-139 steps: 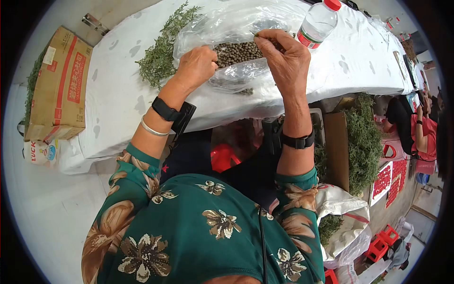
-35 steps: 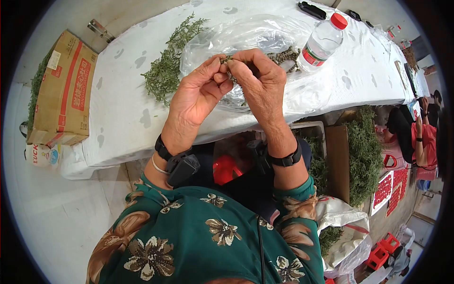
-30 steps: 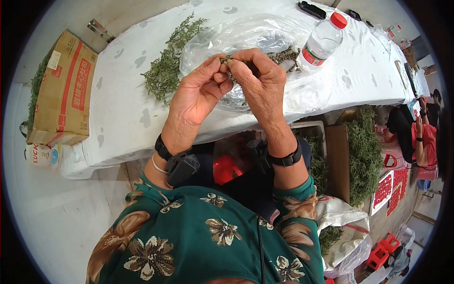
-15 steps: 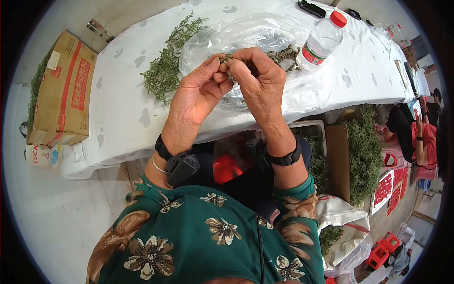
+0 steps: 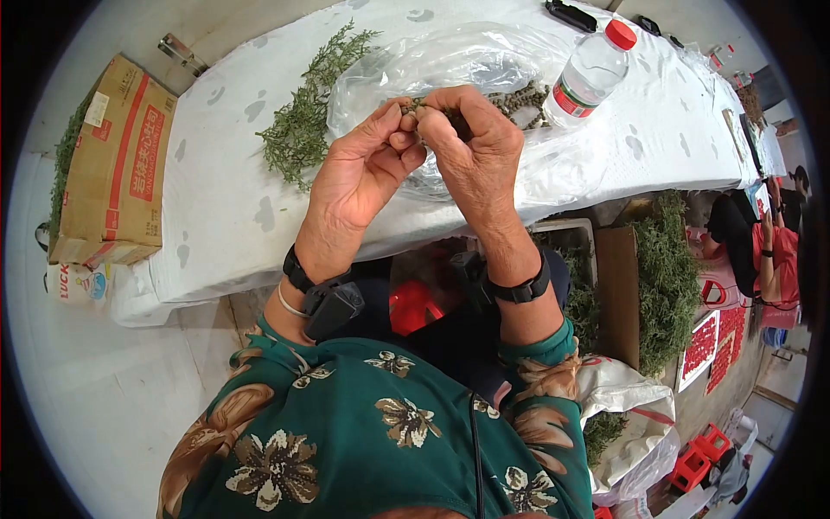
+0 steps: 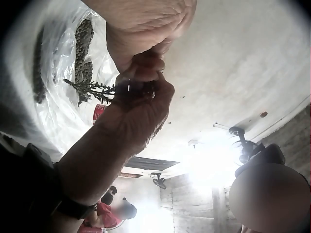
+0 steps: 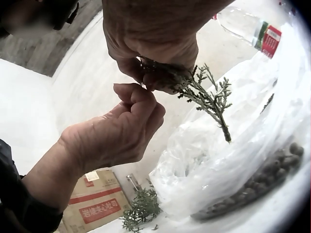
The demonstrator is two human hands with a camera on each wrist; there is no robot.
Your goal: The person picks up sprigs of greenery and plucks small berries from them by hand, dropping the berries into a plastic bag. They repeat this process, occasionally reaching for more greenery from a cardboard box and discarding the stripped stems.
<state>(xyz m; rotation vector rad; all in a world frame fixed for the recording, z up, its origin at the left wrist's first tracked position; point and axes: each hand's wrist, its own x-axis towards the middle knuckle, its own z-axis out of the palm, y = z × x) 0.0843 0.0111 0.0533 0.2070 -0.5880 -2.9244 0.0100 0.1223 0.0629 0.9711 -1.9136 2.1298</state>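
Note:
Both hands meet over the near side of a clear plastic bag [image 5: 380, 78] on the table. My right hand [image 5: 480, 151] pinches a small green conifer sprig [image 7: 209, 99]; its leafy part and bare stem end stick out below the fingers in the right wrist view. My left hand [image 5: 359, 173] has thumb and fingers curled together, the tips pinching right against the right fingertips at the sprig's other end, which the fingers largely hide. Behind the hands, small round brownish balls [image 5: 523, 104] lie in the bag.
A red-capped water bottle [image 5: 588, 78] stands right of the bag, with conifer branches [image 5: 311, 112] on its left. A cardboard box [image 5: 112, 164] is at the table's left end. More greenery [image 5: 666, 285] fills a box below right. Another person [image 5: 774, 251] sits far right.
Earlier the hands were apart over the bag, the right one pinching something small and green. They came together nearer the body, and in the last second have stayed almost still, with slight finger movement.

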